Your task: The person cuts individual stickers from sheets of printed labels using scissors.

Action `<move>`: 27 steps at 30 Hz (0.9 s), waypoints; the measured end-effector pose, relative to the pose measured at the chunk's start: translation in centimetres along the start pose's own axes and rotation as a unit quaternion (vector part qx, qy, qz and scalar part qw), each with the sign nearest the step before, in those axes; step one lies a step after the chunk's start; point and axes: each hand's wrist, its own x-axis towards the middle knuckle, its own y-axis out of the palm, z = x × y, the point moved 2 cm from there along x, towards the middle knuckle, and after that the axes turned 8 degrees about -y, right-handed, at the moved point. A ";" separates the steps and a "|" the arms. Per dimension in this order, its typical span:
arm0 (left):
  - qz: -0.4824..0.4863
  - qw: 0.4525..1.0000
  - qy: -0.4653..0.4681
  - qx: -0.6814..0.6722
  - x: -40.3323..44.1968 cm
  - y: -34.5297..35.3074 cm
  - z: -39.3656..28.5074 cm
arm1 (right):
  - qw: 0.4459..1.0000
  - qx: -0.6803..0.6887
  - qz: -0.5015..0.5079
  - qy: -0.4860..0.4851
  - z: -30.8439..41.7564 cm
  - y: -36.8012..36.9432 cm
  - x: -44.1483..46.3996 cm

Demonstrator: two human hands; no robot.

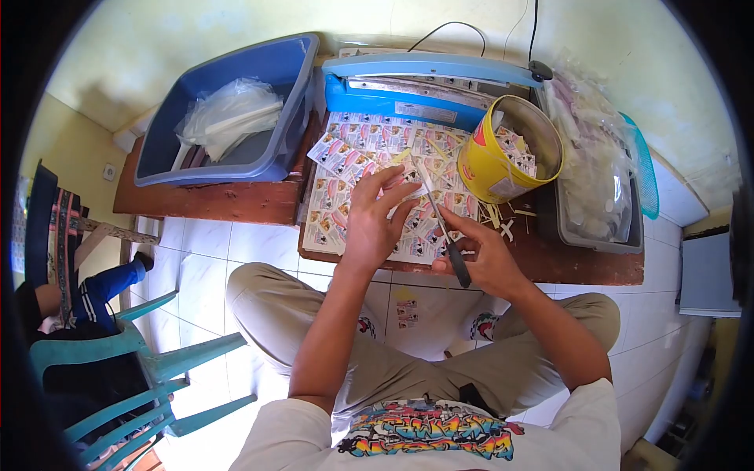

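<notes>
Over the sheets of printed labels (322, 216) on the low table, my left hand (375, 220) pinches a small printed paper piece (415, 179) between thumb and fingers. My right hand (488, 255) is wrapped around a pair of scissors (440, 220) with a black handle; part of the handle is hidden by the fingers. The metal blades point away from me and lie close against the right side of the paper piece. Just beyond my right hand stands a yellow bucket (491, 169), tilted in view, with cut labels (514, 151) inside.
A blue paper cutter (408, 82) stands at the table's back. To the left is a blue tub (294, 118) with plastic bags; to the right, a grey bin (585, 239) of clear plastic. Paper strips (495, 216) lie near the bucket. A green chair (157, 369) stands left, beside another person's leg.
</notes>
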 end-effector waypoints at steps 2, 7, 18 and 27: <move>0.002 1.000 0.002 -0.001 -0.1 0.0 -0.1 | 1.000 0.009 -0.005 -0.004 0.0 0.1 0.0; -0.001 0.999 0.032 0.035 -0.2 -0.1 -0.3 | 1.000 0.013 -0.014 -0.016 0.2 0.1 0.0; 0.011 0.999 0.023 0.023 -0.4 -0.3 -0.4 | 1.000 0.011 -0.014 -0.024 0.1 0.5 0.1; 0.008 0.999 0.035 0.037 -0.2 -0.5 -0.6 | 1.000 0.007 -0.012 -0.012 0.5 0.5 0.0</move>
